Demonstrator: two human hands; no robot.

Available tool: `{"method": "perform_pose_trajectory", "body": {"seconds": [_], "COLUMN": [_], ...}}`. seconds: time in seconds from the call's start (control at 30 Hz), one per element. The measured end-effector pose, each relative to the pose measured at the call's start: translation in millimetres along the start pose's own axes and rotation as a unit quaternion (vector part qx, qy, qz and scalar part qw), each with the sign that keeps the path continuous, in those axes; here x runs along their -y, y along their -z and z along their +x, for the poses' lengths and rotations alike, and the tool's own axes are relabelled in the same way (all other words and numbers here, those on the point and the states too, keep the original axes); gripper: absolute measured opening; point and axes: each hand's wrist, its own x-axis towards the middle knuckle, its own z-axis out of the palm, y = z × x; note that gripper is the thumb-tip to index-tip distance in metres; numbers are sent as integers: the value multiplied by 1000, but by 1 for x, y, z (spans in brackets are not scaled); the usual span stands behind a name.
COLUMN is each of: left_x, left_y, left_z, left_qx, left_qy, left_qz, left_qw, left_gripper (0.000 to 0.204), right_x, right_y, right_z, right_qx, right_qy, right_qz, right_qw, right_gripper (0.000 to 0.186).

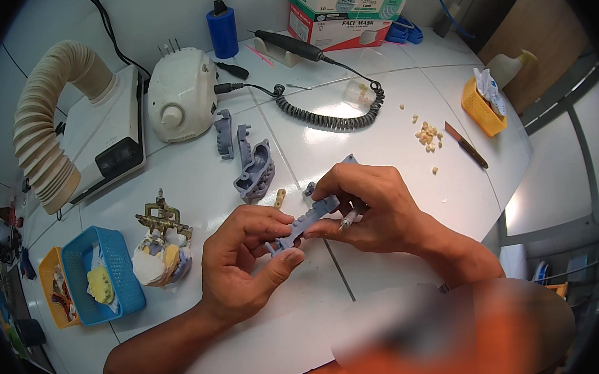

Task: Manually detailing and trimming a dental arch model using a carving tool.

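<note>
Hands (pixel 243 262) holding grey toothed strip (pixel 309 221), slim whitish tool (pixel 348 219) in right

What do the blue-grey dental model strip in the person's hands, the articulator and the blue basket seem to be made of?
Dental model strip: matte, probably resin, judging by its even colour and crisp moulded shape.
Articulator: likely metal, perhaps brass, from its dull golden sheen.
Blue basket: apparently smooth plastic, given its uniform colour and regularly perforated wall.
</note>
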Motion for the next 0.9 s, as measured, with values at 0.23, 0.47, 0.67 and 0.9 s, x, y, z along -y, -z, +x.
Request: {"method": "perform_pose_trajectory", "body": {"seconds": [0.23,0.47,0.67,0.9], "left_x": [-3,-7,-2,-14], "left_y": [-3,-7,-10,-7], "left_z": [-1,1,0,-1], "left_qx": [-25,-78,-72,31], "left_qy": [32,48,46,101], "left_qz": [-19,-10,9,183], "left_qw": [999,996,996,977], "left_gripper": [34,35,37,36], "right_x": [-4,-3,-36,-36], "right_y": [5,28,39,47], "right_z": [-2,7,6,5], "right_qx": [24,-43,-200,-64], "right_qy": [22,-67,-186,-220], "right_qz": [-18,10,-11,-163], "right_qw": [999,997,962,960], "right_gripper": [30,47,28,16]}}
